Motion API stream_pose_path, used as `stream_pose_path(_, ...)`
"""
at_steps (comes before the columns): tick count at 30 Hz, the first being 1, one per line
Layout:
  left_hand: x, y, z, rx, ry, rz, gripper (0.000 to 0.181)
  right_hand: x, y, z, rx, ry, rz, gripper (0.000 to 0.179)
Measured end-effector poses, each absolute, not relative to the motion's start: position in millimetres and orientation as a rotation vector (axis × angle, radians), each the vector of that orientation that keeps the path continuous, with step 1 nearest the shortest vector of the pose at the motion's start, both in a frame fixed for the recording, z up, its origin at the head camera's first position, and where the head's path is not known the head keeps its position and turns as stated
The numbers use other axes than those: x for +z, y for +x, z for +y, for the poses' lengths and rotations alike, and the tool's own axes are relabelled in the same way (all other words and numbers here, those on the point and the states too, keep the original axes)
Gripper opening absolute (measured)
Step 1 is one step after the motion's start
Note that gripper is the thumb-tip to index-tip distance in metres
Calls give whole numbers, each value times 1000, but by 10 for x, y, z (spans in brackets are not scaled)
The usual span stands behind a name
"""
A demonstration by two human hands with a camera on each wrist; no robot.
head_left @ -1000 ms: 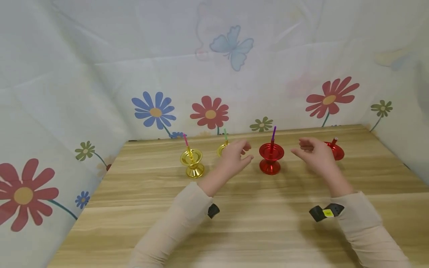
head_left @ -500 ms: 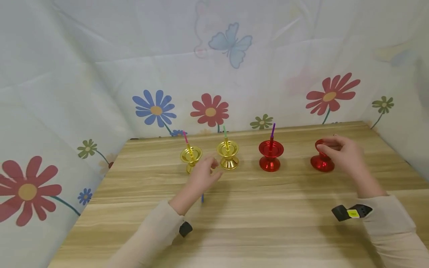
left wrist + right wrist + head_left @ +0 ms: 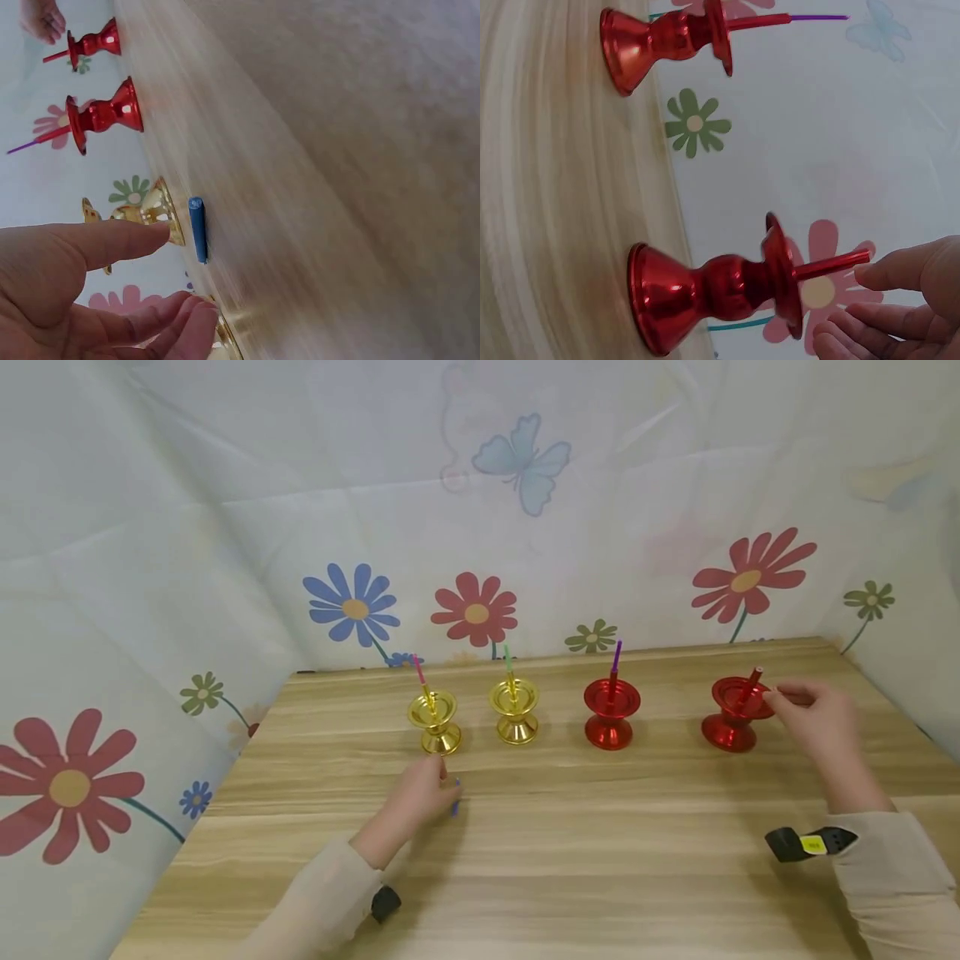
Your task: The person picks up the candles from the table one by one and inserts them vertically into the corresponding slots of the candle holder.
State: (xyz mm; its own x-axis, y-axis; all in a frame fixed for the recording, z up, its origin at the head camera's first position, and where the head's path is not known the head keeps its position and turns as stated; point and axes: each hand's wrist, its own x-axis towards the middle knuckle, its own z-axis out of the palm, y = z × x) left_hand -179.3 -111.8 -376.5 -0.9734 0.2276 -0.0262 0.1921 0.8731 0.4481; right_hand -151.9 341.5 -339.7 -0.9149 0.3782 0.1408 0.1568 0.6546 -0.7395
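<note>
A short blue candle [image 3: 456,797] lies on the wooden table, and my left hand [image 3: 408,806] is just beside it. Thumb and fingers are apart, with a gap between them in the left wrist view, where the blue candle [image 3: 198,229] lies past the fingertips. At the right end of a row stands a red candle holder [image 3: 733,718] with a bare tube and no candle. My right hand [image 3: 821,727] is at its right side, fingers loosely bent. In the right wrist view the thumb tip overlaps the end of the tube; whether it touches cannot be told.
Left of that holder stands another red candle holder [image 3: 609,718] with a purple candle [image 3: 617,656]. Further left are two gold candle holders, one [image 3: 516,714] with a green candle and one [image 3: 437,722] with a pink candle. A flowered cloth [image 3: 645,485] hangs behind the table.
My left hand has moved left and toward me from the middle of the row, to beside the blue candle. The right hand has moved right, past the right red holder's near side.
</note>
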Motion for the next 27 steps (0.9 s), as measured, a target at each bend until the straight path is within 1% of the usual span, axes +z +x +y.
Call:
stream_pose_path(6,-3815,-1785,-1145,667,273,2939,26,-3462,-1540,3490,1102,-519,-2569,50)
stream_pose_path(10,-3830,-1808,-1145,659,270,2920,24,-3563,-1606,3569,1100,-601,-2588,51)
stream_pose_path(14,-3841,-1818,-1161,658,279,2909,20,-3749,-1725,3740,1193,-601,-2606,58)
stream_pose_path(18,-3844,-1813,-1183,670,277,2891,17,-3968,-1847,3948,1451,-508,-2554,64)
stream_pose_path(22,-3838,-1821,-1185,666,314,2875,15,-4124,-1916,4076,1725,-473,-2408,42)
stream_pose_path(25,-3835,-1834,-1173,627,349,2875,22,-4196,-1939,4115,1830,-502,-2316,28)
stream_pose_path(27,-3834,-1844,-1161,603,342,2860,32,-4230,-1955,4128,1856,-519,-2298,31)
